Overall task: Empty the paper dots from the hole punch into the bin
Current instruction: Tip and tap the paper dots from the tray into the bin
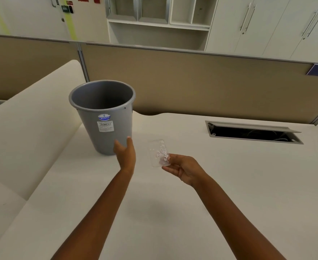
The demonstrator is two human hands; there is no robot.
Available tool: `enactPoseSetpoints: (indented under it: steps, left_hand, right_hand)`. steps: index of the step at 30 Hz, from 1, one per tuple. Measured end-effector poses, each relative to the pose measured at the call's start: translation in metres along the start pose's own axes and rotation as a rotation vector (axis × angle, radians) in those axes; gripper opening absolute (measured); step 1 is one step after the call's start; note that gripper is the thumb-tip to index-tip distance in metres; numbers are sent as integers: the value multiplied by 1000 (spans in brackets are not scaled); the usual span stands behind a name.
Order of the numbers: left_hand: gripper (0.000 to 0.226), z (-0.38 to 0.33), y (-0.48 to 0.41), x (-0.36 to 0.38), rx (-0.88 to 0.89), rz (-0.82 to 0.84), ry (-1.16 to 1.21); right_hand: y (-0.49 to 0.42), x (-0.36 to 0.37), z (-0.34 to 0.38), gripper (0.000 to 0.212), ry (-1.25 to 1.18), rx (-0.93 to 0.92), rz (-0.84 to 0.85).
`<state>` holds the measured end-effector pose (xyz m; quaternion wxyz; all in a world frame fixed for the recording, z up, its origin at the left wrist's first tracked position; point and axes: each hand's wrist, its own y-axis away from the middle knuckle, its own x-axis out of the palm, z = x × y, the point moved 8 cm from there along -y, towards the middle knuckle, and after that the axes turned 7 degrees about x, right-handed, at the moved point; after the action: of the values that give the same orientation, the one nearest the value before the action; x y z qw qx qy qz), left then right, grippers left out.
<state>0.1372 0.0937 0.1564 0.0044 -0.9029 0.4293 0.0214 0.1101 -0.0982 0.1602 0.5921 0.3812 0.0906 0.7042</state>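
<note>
A grey plastic bin (105,117) stands upright on the white desk, its mouth open and a sticker on its front. My right hand (184,168) pinches the near end of a clear plastic tray (158,152), the hole punch's dot catcher, with white paper dots lying in it. The tray is held just above the desk, to the right of the bin and apart from it. My left hand (125,153) is open, fingers spread, at the bin's lower right side, close to or touching its wall. The body of the hole punch is not in sight.
The white desk (192,203) spreads wide around both arms. An open cable hatch (253,133) with a raised lid is cut into the desk at the right. A tan partition (192,81) runs along the back, and a raised white ledge (32,119) rises at the left.
</note>
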Motion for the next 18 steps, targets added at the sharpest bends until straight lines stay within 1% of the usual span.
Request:
enactPoseSetpoints:
  steps: [2, 4, 8, 10, 14, 16, 18]
  left_hand:
    - [68, -19, -20, -21, 111, -84, -97]
    - [78, -33, -37, -36, 180, -118, -184]
    - [85, -55, -74, -56, 276, -113, -261]
    - [81, -66, -89, -62, 285, -117, -259]
    - [61, -84, -121, -72, 282, -142, -314]
    - [56, -86, -136, -75, 271, -136, -365]
    - [54, -85, -148, -77, 250, -126, -399]
  right_hand:
    - [-4, 14, 10, 30, 5, -11, 9]
    - [-7, 26, 21, 31, 13, -21, 15]
    - [-16, 56, 41, 34, 43, -50, 19]
    - [-23, 70, 52, 35, 46, -69, 26]
    - [-39, 102, 77, 36, 57, -93, 33]
    - [-45, 116, 88, 34, 74, -105, 29]
    - [-52, 129, 95, 38, 91, -104, 22]
